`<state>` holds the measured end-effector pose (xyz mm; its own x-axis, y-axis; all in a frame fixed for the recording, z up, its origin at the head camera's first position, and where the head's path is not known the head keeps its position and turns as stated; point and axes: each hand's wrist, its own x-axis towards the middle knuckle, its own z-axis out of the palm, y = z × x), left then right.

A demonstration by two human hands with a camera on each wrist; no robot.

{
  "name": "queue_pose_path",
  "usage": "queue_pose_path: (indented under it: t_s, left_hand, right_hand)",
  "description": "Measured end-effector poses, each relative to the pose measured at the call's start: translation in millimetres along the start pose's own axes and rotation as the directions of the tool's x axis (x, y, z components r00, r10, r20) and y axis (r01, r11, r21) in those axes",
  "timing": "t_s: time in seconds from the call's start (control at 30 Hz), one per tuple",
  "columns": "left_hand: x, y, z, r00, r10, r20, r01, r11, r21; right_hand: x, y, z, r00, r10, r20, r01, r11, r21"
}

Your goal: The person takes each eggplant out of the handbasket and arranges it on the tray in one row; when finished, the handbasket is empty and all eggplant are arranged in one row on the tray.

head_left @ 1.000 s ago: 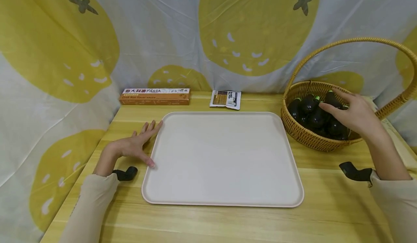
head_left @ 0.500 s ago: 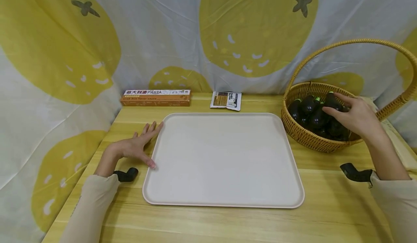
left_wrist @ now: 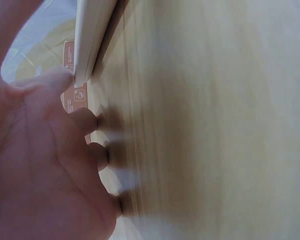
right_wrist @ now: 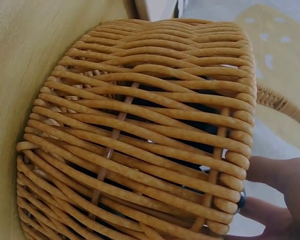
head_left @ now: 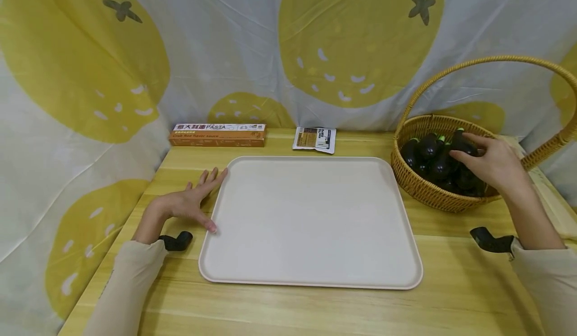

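Note:
My left hand [head_left: 187,203] lies with spread fingers at the left edge of a white rectangular tray [head_left: 311,221], thumb and index fingertip at its rim. In the left wrist view, the other fingertips [left_wrist: 101,156] rest on the wooden table. Over at the right, my right hand [head_left: 496,163] reaches into a wicker basket [head_left: 428,191] and pinches a dark, glossy eggplant [head_left: 463,144] between thumb and fingers. Several more eggplants [head_left: 442,164] with green stems lie beneath and beside it. The basket's wall [right_wrist: 140,135] hides most of that grip in the right wrist view.
The basket's tall handle [head_left: 487,59] arches above the right hand. Along the back of the table stand a pasta box [head_left: 217,135] and a small sachet [head_left: 314,139]. A lemon-print curtain [head_left: 225,40] hangs close behind and to the left.
My right hand has come down a little, and its thumb and fingers have closed in on one eggplant. The left hand stays at the tray's edge. The head view has shifted slightly.

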<state>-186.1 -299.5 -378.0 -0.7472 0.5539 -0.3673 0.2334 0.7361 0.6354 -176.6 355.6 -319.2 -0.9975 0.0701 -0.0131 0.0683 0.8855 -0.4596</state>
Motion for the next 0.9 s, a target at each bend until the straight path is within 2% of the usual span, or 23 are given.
queue_pose_path:
  t_s: [0.3,0.9]
  left_hand:
    - [0.7,-1.6,0.3,1.000,-0.001,-0.002,0.001,1.000,-0.002]
    - [0.6,-0.8,0.5,1.000,-0.002,-0.004,0.002,1.000,-0.016]
  right_hand:
    - [-1.1,-1.4,2.3,0.999,0.034,-0.031,-0.034,0.999,0.001]
    - [-10.5,-4.6,5.2,0.991,-0.004,-0.132,0.005,1.000,0.007]
